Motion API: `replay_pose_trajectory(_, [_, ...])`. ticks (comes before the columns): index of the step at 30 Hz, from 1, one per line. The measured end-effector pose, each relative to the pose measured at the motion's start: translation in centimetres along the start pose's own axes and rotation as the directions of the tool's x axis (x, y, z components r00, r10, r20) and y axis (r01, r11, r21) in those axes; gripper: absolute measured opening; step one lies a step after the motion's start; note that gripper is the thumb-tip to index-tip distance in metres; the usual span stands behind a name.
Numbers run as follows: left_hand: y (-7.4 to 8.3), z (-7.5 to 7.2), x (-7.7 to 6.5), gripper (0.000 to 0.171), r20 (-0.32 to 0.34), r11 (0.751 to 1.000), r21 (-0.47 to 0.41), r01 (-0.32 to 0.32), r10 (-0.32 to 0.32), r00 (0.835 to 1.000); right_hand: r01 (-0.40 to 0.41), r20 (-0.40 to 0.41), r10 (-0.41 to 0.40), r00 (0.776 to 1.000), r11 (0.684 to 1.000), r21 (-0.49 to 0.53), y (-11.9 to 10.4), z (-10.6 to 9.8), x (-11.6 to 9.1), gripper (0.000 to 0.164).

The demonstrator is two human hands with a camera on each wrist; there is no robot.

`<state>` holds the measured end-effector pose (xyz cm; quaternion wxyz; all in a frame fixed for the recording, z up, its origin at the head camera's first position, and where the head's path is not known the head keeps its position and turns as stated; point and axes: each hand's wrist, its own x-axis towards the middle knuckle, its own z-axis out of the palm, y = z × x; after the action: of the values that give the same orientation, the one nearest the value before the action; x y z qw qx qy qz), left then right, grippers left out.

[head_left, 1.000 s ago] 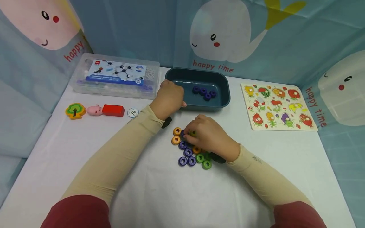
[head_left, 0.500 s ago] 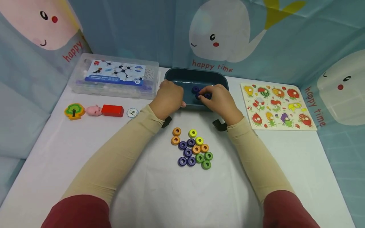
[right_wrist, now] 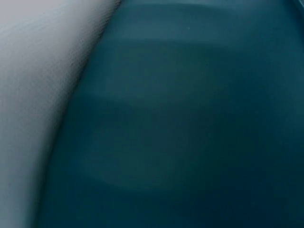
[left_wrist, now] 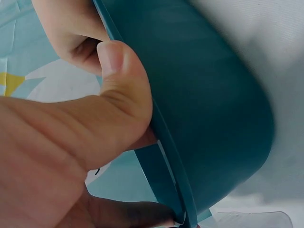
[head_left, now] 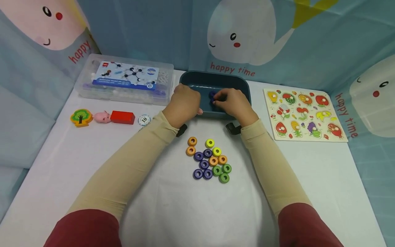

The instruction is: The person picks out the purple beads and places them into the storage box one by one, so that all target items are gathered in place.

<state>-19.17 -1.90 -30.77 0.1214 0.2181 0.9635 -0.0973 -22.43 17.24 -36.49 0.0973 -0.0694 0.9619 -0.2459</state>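
My left hand grips the near left rim of a dark teal plastic bin. In the left wrist view the thumb lies against the bin's outer wall, with other fingers over the rim. My right hand reaches into the bin, thumb and forefinger pinching a small purple ring. Another purple ring shows just beyond the fingertips; the hand hides other rings in the bin. Only the teal wall and white cloth fill the right wrist view.
Loose purple, orange, yellow and green rings lie before the bin. A clear kit box, tree toy, pink pig, red block and round chip sit left; a fruit puzzle board lies right.
My right hand has gone from the loose rings to the bin with a purple ring, then shifted slightly within it. My left hand keeps its grip on the rim.
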Motion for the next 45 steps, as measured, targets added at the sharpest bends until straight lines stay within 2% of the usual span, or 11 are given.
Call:
replay_pose_trajectory(6, [-0.1, -0.1, 0.1, 0.063, 0.024, 1.0, -0.012, 0.007, -0.007, 1.0, -0.014, -0.018, 0.015, 1.0, 1.0, 0.015, 0.1, 0.2, 0.0, 0.024])
replay_pose_trajectory(10, [-0.1, 0.0, 0.2, 0.064, 0.025, 1.0, -0.008, 0.004, -0.003, 1.0, 0.08, -0.126, -0.071, 0.989, 0.995, 0.067, 0.4, 0.4, -0.9, 0.023])
replay_pose_trajectory(13, [0.0, 0.2, 0.2, 0.064, 0.017, 1.0, -0.007, 0.0, 0.0, 1.0, 0.218, -0.238, -0.193, 0.952, 0.973, 0.082, 0.2, 0.4, -2.7, 0.021])
replay_pose_trajectory(16, [0.1, 0.3, 0.2, 0.062, -0.001, 1.0, -0.006, -0.002, 0.002, 1.0, 0.374, -0.286, -0.345, 0.894, 0.926, 0.051, -0.5, 0.4, -5.6, 0.018])
replay_pose_trajectory(18, [0.1, 0.3, 0.2, 0.061, -0.012, 1.0, -0.005, -0.001, 0.001, 1.0, 0.455, -0.245, -0.435, 0.867, 0.89, 0.032, -1.1, 0.6, -7.9, 0.015])
replay_pose_trajectory(20, [0.1, 0.2, 0.1, 0.059, -0.02, 1.0, 0.001, 0.0, 0.0, 1.0, 0.511, -0.154, -0.504, 0.85, 0.86, 0.009, -1.8, 1.1, -10.0, 0.011])
replay_pose_trajectory(24, [0.0, 0.0, -0.1, 0.056, -0.021, 1.0, 0.013, 0.0, 0.0, 1.0, 0.553, 0.05, -0.551, 0.833, 0.831, -0.051, -2.9, 2.6, -12.9, 0.007])
replay_pose_trajectory(26, [0.0, -0.1, -0.2, 0.055, -0.023, 1.0, 0.016, 0.0, 0.0, 1.0, 0.567, 0.103, -0.558, 0.823, 0.818, -0.098, -3.4, 3.4, -13.6, 0.007])
replay_pose_trajectory(32, [0.1, 0.1, -0.2, 0.053, -0.027, 1.0, 0.001, 0.001, -0.001, 1.0, 0.594, 0.138, -0.578, 0.805, 0.786, -0.172, -4.0, 4.9, -14.1, 0.008])
replay_pose_trajectory(39, [0.2, 0.3, -0.2, 0.052, -0.027, 1.0, -0.003, 0.001, -0.001, 1.0, 0.569, 0.147, -0.55, 0.822, 0.802, -0.181, -4.2, 5.3, -14.0, 0.007])
replay_pose_trajectory(45, [0.0, 0.3, -0.1, 0.052, -0.033, 1.0, 0.002, 0.003, -0.003, 0.999, 0.592, 0.127, -0.579, 0.805, 0.774, -0.226, -4.3, 5.2, -14.0, 0.005])
